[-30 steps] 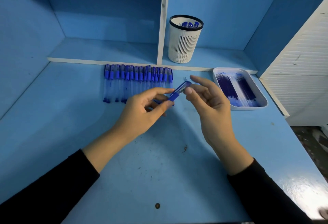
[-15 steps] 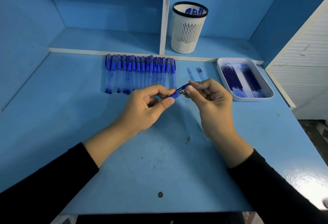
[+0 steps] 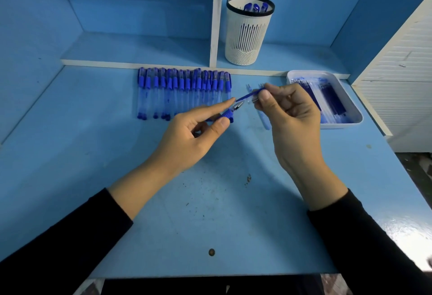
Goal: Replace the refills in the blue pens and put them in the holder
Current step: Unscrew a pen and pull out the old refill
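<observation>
Looking down from the head view, the person is partway through one pen. The left hand (image 3: 187,140) pinches the blue grip section (image 3: 227,114), metal tip forward, between thumb and curled fingers, with the forefinger stretched out along it. The right hand (image 3: 294,121) pinches a thin blue refill (image 3: 249,94) near its back end, and the refill's front end lies just beside that metal tip. The hands are near each other but apart. Whether the refill is going in or coming out cannot be told. A pale clear tube (image 3: 265,123), probably this pen's barrel, shows under the right hand, and it is unclear whether it is held or lies on the desk (image 3: 163,213). A few finished pens (image 3: 256,7) stand in the white holder (image 3: 247,37) on the shelf at the back. A long row of pens (image 3: 184,91) lies side by side behind the left hand, so most of the work appears to remain. The white tray (image 3: 342,125) of refills (image 3: 332,100) sits just beside the right hand, partly hidden by it. A small loose piece (image 3: 249,87) lies near the refill. The white shelf divider (image 3: 216,25) stands just left of the holder, and a reach from the left side would have to clear it.
</observation>
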The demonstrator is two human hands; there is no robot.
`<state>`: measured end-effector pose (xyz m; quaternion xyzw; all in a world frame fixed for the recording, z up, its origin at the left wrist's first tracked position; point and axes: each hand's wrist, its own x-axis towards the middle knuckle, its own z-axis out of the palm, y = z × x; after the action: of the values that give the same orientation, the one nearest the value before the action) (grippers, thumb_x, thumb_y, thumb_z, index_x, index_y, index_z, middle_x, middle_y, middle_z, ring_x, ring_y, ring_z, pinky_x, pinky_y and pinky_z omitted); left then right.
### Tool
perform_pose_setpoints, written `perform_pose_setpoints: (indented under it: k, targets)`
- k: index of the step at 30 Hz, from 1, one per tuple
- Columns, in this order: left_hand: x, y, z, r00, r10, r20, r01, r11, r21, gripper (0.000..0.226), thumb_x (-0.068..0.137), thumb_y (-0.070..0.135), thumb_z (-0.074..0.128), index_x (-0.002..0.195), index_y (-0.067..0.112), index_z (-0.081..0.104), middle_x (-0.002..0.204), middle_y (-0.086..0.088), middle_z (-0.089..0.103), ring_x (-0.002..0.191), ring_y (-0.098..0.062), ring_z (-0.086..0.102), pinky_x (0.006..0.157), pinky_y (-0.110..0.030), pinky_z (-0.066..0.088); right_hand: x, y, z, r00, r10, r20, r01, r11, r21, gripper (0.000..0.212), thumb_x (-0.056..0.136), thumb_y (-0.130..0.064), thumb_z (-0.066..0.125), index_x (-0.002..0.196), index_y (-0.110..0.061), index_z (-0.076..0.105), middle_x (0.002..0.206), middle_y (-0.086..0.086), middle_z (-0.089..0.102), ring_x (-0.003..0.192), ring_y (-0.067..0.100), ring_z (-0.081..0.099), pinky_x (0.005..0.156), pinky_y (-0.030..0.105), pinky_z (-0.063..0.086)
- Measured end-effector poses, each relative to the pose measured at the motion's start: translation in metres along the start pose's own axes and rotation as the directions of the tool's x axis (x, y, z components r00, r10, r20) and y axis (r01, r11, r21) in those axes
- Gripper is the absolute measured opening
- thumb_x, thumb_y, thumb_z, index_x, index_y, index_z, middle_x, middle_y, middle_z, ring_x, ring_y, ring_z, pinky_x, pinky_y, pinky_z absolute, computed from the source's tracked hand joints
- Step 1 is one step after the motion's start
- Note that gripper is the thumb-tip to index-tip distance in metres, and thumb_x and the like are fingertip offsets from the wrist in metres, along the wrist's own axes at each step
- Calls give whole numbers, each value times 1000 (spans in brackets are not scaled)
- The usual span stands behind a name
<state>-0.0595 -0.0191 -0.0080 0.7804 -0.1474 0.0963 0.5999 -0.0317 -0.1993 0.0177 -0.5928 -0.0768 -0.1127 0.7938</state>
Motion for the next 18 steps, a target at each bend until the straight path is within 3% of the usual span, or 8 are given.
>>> perform_pose_setpoints:
  k: [2,4,9,13,18]
  targets:
    - [1,3,-3,999,10,-39,-11,1000,-17,28,93,24,59,119,32,66,82,-1,64,62,-20,45,60,-21,39,3,0,-5,999,35,-19,-34,999,11,7,89,0,63,89,-8,63,80,3,70,76,14,67,77,24,52]
    - [3,4,-9,997,23,-74,-25,999,-30,25,93,21,59,115,28,68,79,10,64,62,-7,45,59,-18,37,6,0,-13,997,72,4,-71,995,-76,7,90,0,62,93,-7,63,79,6,69,77,15,67,78,26,53]
    - [9,-1,-21,990,40,-139,-33,998,47,23,90,21,70,110,33,70,88,18,69,67,-17,53,64,-21,45,5,5,-20,976,165,144,-80,881,-466,8,83,-6,73,86,-8,67,71,3,69,65,13,62,69,31,52]
    - [11,-5,-23,986,38,-161,-25,996,86,23,88,19,72,108,29,72,97,15,73,75,-5,62,72,-18,49,-3,15,-14,964,177,197,5,733,-680,12,77,-15,80,81,-14,69,72,-5,67,63,5,58,63,13,45]
    - [11,-6,-22,985,81,-151,-54,983,175,22,89,14,71,109,21,72,104,6,72,93,-7,68,86,-17,51,-7,23,-12,959,120,255,126,628,-768,12,78,-18,79,87,-14,72,81,3,67,72,10,59,67,8,45]
